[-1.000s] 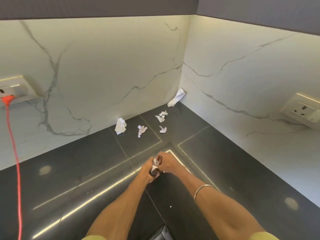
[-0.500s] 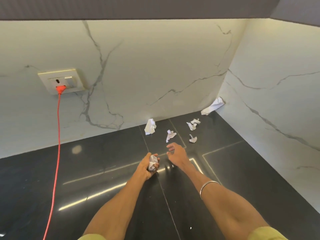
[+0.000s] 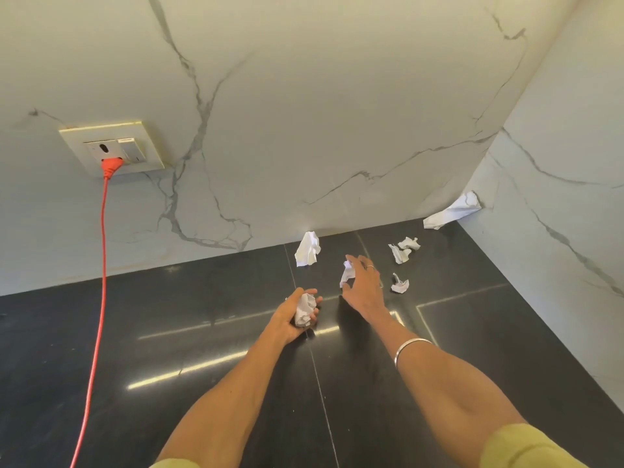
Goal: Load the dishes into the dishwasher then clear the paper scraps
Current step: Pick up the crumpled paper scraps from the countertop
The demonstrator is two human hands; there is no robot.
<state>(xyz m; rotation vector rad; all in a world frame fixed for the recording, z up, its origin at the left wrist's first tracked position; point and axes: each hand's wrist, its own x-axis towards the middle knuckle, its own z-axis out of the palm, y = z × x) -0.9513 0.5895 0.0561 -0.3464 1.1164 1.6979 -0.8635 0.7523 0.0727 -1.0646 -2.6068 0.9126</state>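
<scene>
Working at a corner formed by white, grey-veined marble wall panels point(image 3: 304, 130), over a glossy black stone surface point(image 3: 202, 332). Leaving alone the orange power cord point(image 3: 101, 265) trailing down from the cream wall socket point(image 3: 111, 148) at far left, well apart from the paper.

Keeping the left hand point(image 3: 290, 319) low and palm-up near the middle, curling its fingers around a crumpled white paper wad point(image 3: 305, 309), apparently using it as the collecting hand so each new piece can be added. Reaching forward with the right hand point(image 3: 363, 285), spreading fingers above and thumb below a small torn white paper scrap point(image 3: 347, 273), not yet closing on it; hard to say whether skin is touching paper.

Judging by this, doing the paper-clearing half of the task, with no dishes or dishwasher showing.

Waiting to be gathered, biggest first: a long creased white sheet point(image 3: 454, 211) wedged in the corner where the walls meet; a folded white scrap point(image 3: 308, 248) standing at the foot of the back wall; a pair of twisted white bits point(image 3: 403, 249) lying beyond the right hand; a tiny curled white piece point(image 3: 400, 284) just to its right.
</scene>
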